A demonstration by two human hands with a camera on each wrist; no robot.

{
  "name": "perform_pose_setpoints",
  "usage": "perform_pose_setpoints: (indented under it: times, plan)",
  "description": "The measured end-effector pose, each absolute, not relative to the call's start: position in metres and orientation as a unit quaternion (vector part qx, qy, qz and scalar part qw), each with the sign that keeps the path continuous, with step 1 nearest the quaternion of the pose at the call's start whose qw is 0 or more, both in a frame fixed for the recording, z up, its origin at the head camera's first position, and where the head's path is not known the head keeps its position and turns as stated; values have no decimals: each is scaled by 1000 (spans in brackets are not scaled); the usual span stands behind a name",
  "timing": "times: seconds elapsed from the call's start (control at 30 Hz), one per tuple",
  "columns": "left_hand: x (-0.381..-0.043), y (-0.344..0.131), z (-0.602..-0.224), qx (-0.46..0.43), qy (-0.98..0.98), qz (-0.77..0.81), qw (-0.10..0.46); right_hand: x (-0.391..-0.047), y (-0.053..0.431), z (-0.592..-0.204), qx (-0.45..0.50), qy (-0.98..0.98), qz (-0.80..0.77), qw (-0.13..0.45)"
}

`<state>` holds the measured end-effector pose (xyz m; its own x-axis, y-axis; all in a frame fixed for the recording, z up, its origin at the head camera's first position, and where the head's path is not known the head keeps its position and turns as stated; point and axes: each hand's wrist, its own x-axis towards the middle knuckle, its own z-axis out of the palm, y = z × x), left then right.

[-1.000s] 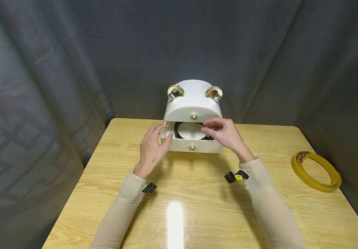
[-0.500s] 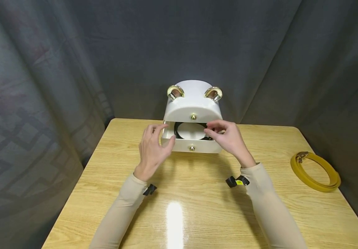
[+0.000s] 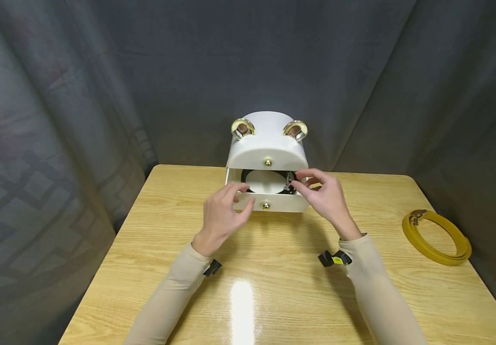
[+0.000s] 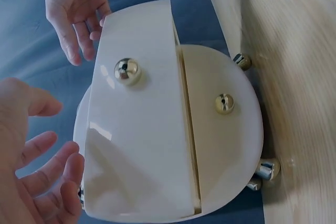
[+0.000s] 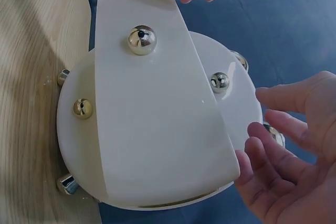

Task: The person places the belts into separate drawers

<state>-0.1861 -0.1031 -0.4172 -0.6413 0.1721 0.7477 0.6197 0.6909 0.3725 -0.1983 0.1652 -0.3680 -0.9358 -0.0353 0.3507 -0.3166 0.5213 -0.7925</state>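
A white round-topped storage box (image 3: 268, 132) with gold ear-shaped rings stands at the table's back edge. Its lower drawer (image 3: 286, 203), with a round gold knob, is pulled out. A black strap (image 3: 244, 176) with silvery metal fittings lies coiled in the drawer. My left hand (image 3: 222, 218) is at the drawer's front left, fingers bent loosely with nothing between them. Beside the drawer's right side is my right hand (image 3: 326, 199), thumb and fingers apart and holding nothing. Both wrist views show the drawer front (image 4: 136, 140) from close by; the strap is hidden there.
A yellow strap (image 3: 439, 258) with metal ends lies coiled near the right edge of the wooden table (image 3: 282, 278). The upper compartment with its gold knob (image 3: 268, 162) is closed. Grey curtains (image 3: 187, 72) hang behind and at both sides.
My right hand has drawn back to the right from the black strap, baring its metal fittings. My left hand has come nearer and rightward along the drawer front. The strap stays in the drawer.
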Motion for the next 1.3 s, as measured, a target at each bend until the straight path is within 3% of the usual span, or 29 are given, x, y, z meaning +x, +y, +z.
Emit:
perform_pose_setpoints:
  times: [0.87, 1.3]
  plan:
    - [-187, -81, -434, -298, -879, -269, 259, -187, 199, -390, 61, -856, 483, 171]
    - [-187, -79, -440, -290, -881, -265, 264, -178, 219, -408, 48, -866, 467, 173]
